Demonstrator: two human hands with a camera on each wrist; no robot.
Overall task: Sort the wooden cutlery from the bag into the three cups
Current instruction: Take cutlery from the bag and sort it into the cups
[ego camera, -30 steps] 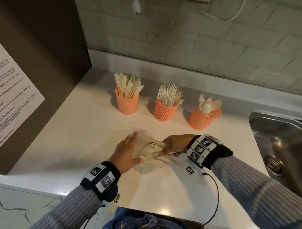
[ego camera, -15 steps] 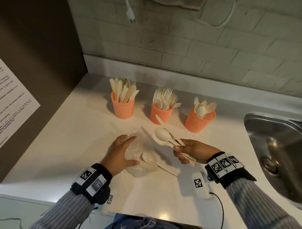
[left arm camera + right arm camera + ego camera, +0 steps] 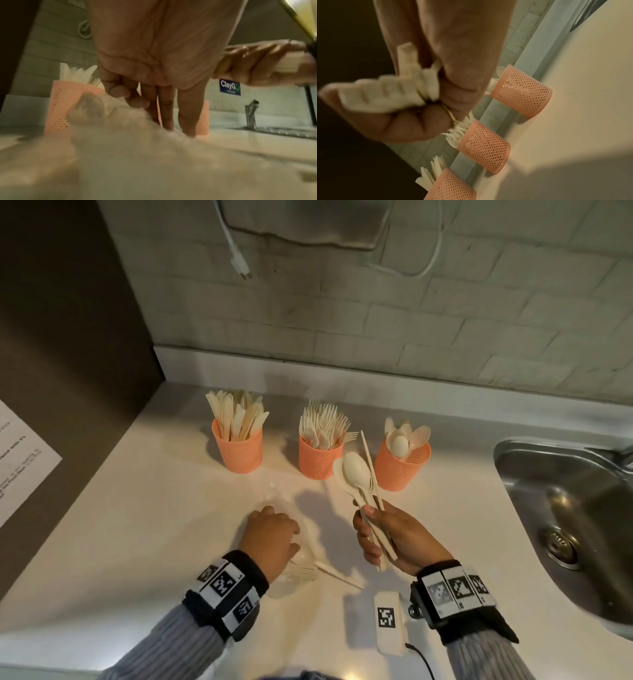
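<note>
**A:** so what's being held by the right hand [image 3: 387,534]?

**B:** a bunch of wooden cutlery [image 3: 363,491]. It's gripped by the handles with the fingers curled round, spoon bowls pointed up and away, raised off the counter [image 3: 137,525]. Handle ends can be seen poking out of the fist in the right wrist view.

**A:** and the left hand [image 3: 270,535]?

**B:** it's laid on the clear bag [image 3: 305,537], fingers mostly straight and pressed down on the plastic. A few pieces are still left in the bag, handles stuck out toward the right hand.

**A:** cups?

**B:** three orange mesh ones, lined up beyond both hands. The knife cup [image 3: 238,450] is found past the left hand, the fork cup [image 3: 318,457] between the hands, the spoon cup [image 3: 402,470] just past the held bunch. A sink [image 3: 565,508] is seen off to the right of the right hand.
</note>
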